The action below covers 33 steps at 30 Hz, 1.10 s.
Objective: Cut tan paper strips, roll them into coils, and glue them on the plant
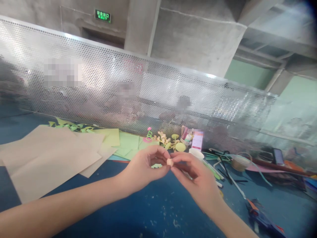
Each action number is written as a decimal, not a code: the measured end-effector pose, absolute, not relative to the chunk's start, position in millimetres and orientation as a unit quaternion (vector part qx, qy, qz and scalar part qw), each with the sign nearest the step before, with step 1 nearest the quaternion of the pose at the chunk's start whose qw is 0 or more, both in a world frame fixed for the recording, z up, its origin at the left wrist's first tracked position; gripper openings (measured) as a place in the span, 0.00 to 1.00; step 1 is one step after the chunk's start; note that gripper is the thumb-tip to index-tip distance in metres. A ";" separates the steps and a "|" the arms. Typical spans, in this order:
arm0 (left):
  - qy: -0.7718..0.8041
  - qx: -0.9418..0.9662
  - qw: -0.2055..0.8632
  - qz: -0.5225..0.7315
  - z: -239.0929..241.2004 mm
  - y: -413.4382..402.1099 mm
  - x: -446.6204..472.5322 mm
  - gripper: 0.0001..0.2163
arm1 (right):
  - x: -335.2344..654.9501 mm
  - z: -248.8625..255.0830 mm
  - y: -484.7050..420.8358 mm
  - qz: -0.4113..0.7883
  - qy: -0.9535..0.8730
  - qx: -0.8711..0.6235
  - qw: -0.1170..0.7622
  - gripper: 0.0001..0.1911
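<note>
Both hands meet in the middle of the head view, above the dark blue table [153, 198]. Between their fingertips is a small peach-coloured piece [169, 162], perhaps rolled or folded paper; its exact kind is too small to make out. My left hand [146, 165] pinches it from the left with thumb and fingers. From the right, the thumb and fingertips of my right hand [195, 173] close on the same piece. Just behind the hands lie cut paper petals [163, 138] and a pink-and-green coiled ornament [149, 134].
Large tan paper sheets [54, 158] spread at left, beside green sheets [130, 141]. A white cup [196, 153] and an upright phone [197, 140] stand behind my right hand. Strips and tools clutter the right. A perforated metal partition [158, 89] runs behind; people sit beyond it.
</note>
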<state>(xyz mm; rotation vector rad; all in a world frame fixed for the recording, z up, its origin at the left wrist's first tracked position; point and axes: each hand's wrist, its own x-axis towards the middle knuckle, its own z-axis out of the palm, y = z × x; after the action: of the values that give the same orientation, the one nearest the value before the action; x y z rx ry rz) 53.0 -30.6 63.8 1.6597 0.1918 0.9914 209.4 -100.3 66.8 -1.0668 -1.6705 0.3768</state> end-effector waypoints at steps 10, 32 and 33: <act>0.140 0.747 0.467 0.452 66.2 -26.9 50.2 0.07 | 206.8 62.3 -92.4 0.474 -0.464 -0.407 0.628 0.09; 0.120 0.721 0.552 0.400 63.0 -22.3 51.4 0.08 | 206.4 63.6 -94.3 0.416 -0.532 -0.447 0.587 0.11; 0.120 0.723 0.550 0.401 62.4 -22.1 51.4 0.08 | 206.3 64.1 -94.3 0.419 -0.531 -0.448 0.585 0.11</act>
<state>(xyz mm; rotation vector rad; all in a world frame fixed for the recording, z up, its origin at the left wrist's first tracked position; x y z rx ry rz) 51.4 -22.1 62.4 1.7124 0.2840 0.9482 206.3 -94.3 64.1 -1.0439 -1.2380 0.9775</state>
